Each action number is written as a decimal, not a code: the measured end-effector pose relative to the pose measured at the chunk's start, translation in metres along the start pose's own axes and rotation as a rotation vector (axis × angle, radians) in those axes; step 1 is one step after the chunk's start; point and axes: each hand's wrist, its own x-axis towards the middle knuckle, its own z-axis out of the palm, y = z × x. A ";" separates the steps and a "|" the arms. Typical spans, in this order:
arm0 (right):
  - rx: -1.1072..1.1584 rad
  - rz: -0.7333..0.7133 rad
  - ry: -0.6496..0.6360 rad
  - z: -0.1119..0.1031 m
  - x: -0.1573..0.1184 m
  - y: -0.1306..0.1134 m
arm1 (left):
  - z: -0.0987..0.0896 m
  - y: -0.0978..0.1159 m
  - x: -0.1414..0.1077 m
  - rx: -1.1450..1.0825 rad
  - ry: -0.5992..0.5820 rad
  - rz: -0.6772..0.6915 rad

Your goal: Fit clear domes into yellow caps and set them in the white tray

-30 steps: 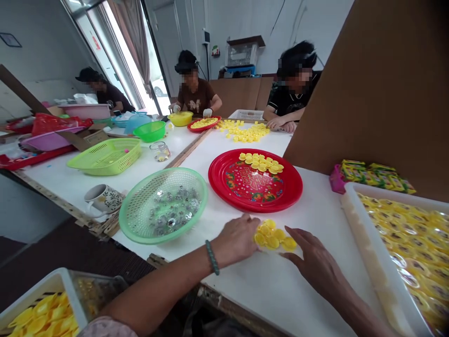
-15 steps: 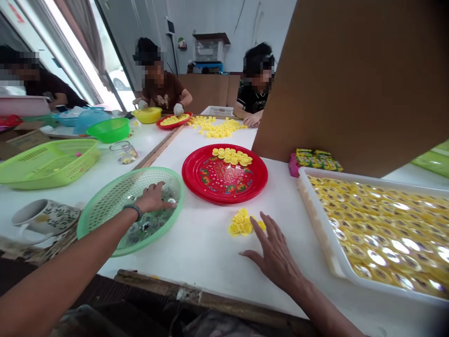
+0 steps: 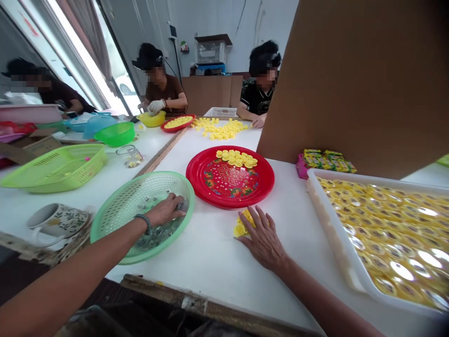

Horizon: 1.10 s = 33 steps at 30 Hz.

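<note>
Our left hand (image 3: 167,210) dips into the mint-green perforated plastic basket (image 3: 117,210) at centre left, curled among clear glossy pieces (image 3: 157,237); we cannot tell whether it grips any. Our right hand (image 3: 264,239), unclenched, spreads over round yellow plastic pieces (image 3: 240,229) just below centre. Beneath lies a smooth white bench (image 3: 210,271) with a rough wooden edge (image 3: 154,290); a flat brown cardboard panel (image 3: 351,84) stands at upper right.

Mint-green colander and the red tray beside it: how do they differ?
The mint-green colander has perforated walls; the red tray is solid, with a printed pattern. The colander is deep, the tray shallow. The colander holds transparent pieces, while the tray bears yellow cup-shaped pieces along its far side. Both are rounded and rest on the white table.
</note>
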 end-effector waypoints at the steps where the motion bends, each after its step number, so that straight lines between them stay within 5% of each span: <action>1: 0.005 0.007 0.017 0.002 0.000 0.001 | -0.003 0.002 0.001 -0.026 -0.027 -0.030; 10: 0.058 0.011 0.160 0.001 -0.010 0.013 | -0.016 0.015 0.006 -0.188 -0.117 -0.146; 20: 0.201 0.034 0.355 -0.018 -0.009 0.027 | -0.036 0.017 -0.015 -0.518 0.030 -0.350; 23: 0.314 -0.104 0.248 -0.022 -0.014 0.004 | -0.054 0.039 -0.026 -0.673 0.111 -0.277; 27: 0.428 -0.490 -0.104 -0.028 -0.014 -0.053 | -0.069 0.094 -0.048 -0.793 0.197 -0.142; 30: 0.444 -0.714 -0.247 -0.031 -0.006 -0.087 | -0.058 0.132 -0.061 -0.791 0.132 -0.113; 33: 0.368 -0.767 -0.288 -0.035 -0.002 -0.093 | -0.030 0.152 -0.065 -0.740 0.085 -0.112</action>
